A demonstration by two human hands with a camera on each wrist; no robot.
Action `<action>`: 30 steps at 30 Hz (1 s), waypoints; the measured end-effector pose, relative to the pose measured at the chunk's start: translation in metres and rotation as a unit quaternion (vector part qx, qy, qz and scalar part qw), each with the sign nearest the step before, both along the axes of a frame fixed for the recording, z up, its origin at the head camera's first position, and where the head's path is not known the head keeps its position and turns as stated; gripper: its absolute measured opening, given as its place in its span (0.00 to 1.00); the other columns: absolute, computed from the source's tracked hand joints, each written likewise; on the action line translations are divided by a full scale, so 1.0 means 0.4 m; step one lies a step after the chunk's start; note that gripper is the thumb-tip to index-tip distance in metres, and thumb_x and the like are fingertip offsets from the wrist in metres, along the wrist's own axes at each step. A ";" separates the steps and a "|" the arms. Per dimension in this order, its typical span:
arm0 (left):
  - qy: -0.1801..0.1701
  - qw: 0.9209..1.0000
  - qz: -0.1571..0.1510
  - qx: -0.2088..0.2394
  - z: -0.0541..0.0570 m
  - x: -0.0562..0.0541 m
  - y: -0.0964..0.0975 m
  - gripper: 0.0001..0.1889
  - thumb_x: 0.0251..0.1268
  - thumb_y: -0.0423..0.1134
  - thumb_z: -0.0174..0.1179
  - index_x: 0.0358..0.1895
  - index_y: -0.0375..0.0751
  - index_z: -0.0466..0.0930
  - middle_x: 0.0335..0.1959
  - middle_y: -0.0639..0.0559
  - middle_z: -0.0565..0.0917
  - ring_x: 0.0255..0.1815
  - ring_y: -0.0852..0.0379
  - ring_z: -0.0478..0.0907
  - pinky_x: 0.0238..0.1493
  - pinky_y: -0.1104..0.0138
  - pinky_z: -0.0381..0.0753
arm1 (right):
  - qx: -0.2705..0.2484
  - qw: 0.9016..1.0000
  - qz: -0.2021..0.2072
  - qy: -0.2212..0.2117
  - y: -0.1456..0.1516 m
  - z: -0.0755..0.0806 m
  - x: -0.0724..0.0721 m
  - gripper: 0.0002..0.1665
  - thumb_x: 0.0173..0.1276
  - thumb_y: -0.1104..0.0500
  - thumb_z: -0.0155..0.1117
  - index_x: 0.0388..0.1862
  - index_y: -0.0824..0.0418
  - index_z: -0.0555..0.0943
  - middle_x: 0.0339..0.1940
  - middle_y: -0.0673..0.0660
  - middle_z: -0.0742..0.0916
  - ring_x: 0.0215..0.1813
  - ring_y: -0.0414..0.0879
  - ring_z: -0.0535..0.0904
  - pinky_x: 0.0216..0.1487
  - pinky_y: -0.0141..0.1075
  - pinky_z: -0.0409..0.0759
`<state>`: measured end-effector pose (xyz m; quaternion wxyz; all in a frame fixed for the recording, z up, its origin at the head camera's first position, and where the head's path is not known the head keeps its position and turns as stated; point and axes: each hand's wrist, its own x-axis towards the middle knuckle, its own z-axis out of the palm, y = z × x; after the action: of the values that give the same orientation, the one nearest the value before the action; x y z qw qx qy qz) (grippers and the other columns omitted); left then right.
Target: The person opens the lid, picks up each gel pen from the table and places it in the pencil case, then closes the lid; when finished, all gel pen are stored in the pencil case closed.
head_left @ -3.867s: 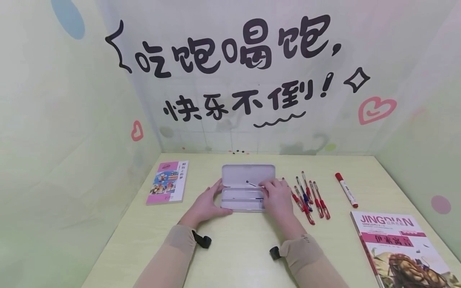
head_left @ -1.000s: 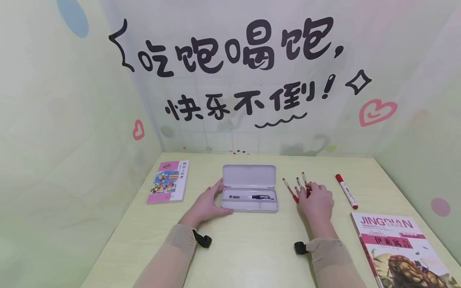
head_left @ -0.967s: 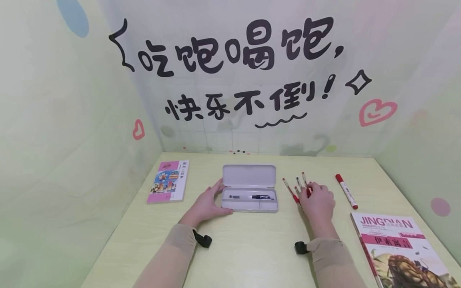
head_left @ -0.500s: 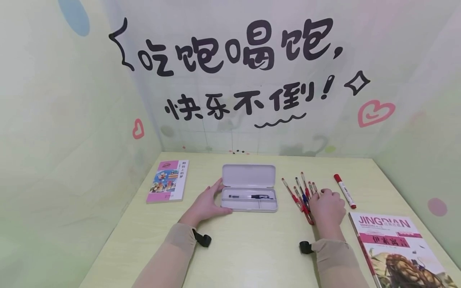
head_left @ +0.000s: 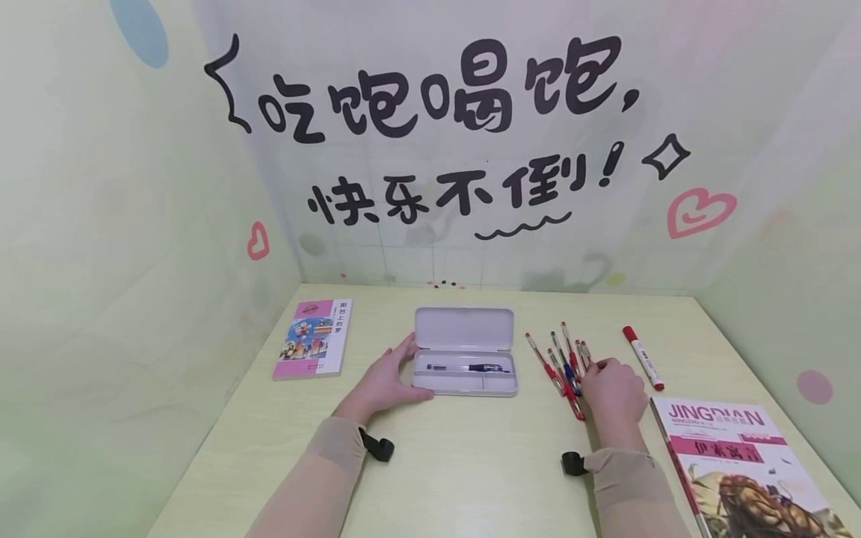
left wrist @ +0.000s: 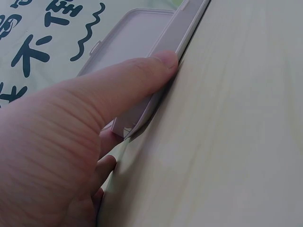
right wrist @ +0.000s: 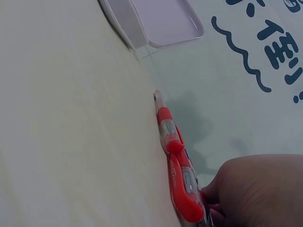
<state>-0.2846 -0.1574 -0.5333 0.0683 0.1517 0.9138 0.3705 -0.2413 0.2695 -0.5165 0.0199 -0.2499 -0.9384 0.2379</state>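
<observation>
A pale lilac pencil case [head_left: 464, 382] lies with its lid up at the middle of the table. One dark-capped gel pen [head_left: 471, 368] rests in its long compartment. My left hand [head_left: 380, 385] grips the case's left end, thumb along the front edge; the left wrist view shows that thumb [left wrist: 142, 78] against the case wall. To the right lie several red gel pens [head_left: 553, 371] and a blue one [head_left: 569, 370], fanned out and overlapping. At the right side of this pile, my right hand [head_left: 615, 396] pinches a red gel pen, its lower part hidden by the curled fingers.
A red-capped marker [head_left: 644, 359] lies right of the pens. A larger book [head_left: 753, 463] is at the front right, close to my right forearm. On the far left sits a small pink book [head_left: 312, 340]. Printed fabric walls [head_left: 403, 254] border the table.
My right hand has left the pencil case, where a dark-capped pen now lies, and moved right to the pens, sliding over to the pile's right side. The left hand has kept its place.
</observation>
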 end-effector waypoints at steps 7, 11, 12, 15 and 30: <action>-0.003 1.000 0.001 -0.002 0.003 0.001 0.002 0.73 0.47 0.62 0.87 0.93 0.56 0.46 0.84 0.62 0.74 0.93 0.36 0.53 0.94 0.40 0.48 | -0.004 1.000 -0.001 -0.006 0.003 0.001 -0.005 0.26 0.85 0.52 0.50 0.63 0.72 0.82 0.53 0.75 0.88 0.47 0.69 0.84 0.41 0.55 0.82; -0.001 1.000 0.002 -0.004 -0.001 0.001 0.002 0.73 0.47 0.63 0.87 0.93 0.57 0.46 0.84 0.62 0.74 0.93 0.37 0.53 0.94 0.40 0.48 | -0.009 1.000 -0.003 -0.011 0.003 0.001 -0.006 0.26 0.85 0.53 0.50 0.63 0.73 0.81 0.52 0.74 0.88 0.47 0.68 0.83 0.41 0.54 0.82; 0.000 1.000 0.002 -0.004 -0.002 0.002 0.002 0.73 0.47 0.63 0.87 0.93 0.57 0.46 0.84 0.62 0.74 0.93 0.37 0.53 0.94 0.40 0.48 | -0.012 1.000 -0.004 -0.013 0.003 0.001 -0.005 0.26 0.85 0.53 0.51 0.63 0.73 0.81 0.52 0.74 0.88 0.47 0.68 0.83 0.40 0.54 0.81; -0.001 1.000 0.003 -0.003 -0.005 0.002 0.003 0.72 0.47 0.63 0.87 0.93 0.58 0.47 0.84 0.63 0.74 0.93 0.37 0.53 0.94 0.40 0.48 | -0.017 1.000 -0.005 -0.014 0.007 0.001 -0.002 0.25 0.85 0.52 0.51 0.63 0.71 0.82 0.52 0.74 0.88 0.45 0.66 0.83 0.38 0.51 0.81; 0.003 1.000 0.004 -0.002 -0.005 0.004 0.003 0.72 0.46 0.64 0.87 0.93 0.58 0.48 0.84 0.62 0.75 0.93 0.39 0.55 0.95 0.41 0.49 | -0.019 0.999 -0.008 -0.033 0.000 -0.004 -0.006 0.19 0.78 0.57 0.54 0.46 0.75 0.82 0.42 0.72 0.84 0.43 0.64 0.80 0.34 0.50 0.81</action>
<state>-0.2830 -0.1561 -0.5353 0.0645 0.1489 0.9152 0.3689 -0.2437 0.2697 -0.5182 -0.0142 -0.2654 -0.9319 0.2469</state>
